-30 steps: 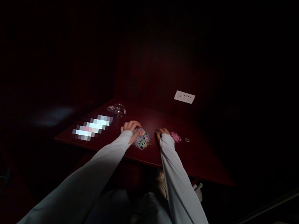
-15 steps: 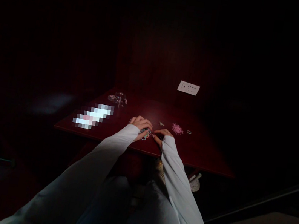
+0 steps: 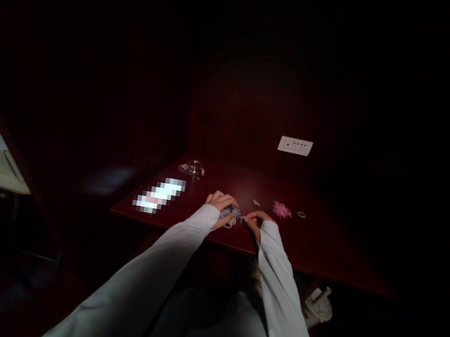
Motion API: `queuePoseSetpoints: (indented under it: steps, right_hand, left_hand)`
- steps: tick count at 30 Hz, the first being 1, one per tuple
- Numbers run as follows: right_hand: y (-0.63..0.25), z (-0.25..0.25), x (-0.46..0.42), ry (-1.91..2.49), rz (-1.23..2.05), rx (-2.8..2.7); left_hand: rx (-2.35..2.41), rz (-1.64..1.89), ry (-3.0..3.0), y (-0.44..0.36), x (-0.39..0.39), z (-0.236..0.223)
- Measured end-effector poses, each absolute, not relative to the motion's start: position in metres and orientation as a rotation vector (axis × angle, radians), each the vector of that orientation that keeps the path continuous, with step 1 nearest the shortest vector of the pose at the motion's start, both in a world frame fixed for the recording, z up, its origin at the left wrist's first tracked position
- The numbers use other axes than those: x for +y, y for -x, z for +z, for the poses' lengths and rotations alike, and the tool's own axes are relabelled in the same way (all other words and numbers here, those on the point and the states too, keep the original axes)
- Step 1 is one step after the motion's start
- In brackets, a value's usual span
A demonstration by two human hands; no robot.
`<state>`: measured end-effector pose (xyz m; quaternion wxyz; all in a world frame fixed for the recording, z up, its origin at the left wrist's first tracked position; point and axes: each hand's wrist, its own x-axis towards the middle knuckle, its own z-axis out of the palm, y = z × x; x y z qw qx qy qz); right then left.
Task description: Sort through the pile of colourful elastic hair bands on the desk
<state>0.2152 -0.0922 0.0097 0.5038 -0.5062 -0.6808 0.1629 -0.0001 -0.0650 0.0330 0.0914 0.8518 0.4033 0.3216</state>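
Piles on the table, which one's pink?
The pink pile beside the lone ring, unlike the small pale heap or the multicoloured pile at the left hand.

The dim red wall (image 3: 238, 113) bears 1 socket panel (image 3: 295, 146)

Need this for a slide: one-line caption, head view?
Left hand over a multicoloured pile, right hand at its edge, a pink heap nearby on a dark red table.
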Motion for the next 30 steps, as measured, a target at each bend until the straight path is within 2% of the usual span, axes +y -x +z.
queuePoseSetpoints:
  steps: [13, 30]
  right_hand:
    - [-0.213, 0.016, -0.097, 1.160, 0.513, -1.627]
    - [-0.213, 0.017, -0.098, 1.237, 0.438, -1.627]
  left_hand:
    - [1.176, 0.755, -2.666, -0.016, -0.068, 0.038]
    - [1.165, 0.895, -2.547, -0.009, -0.062, 0.035]
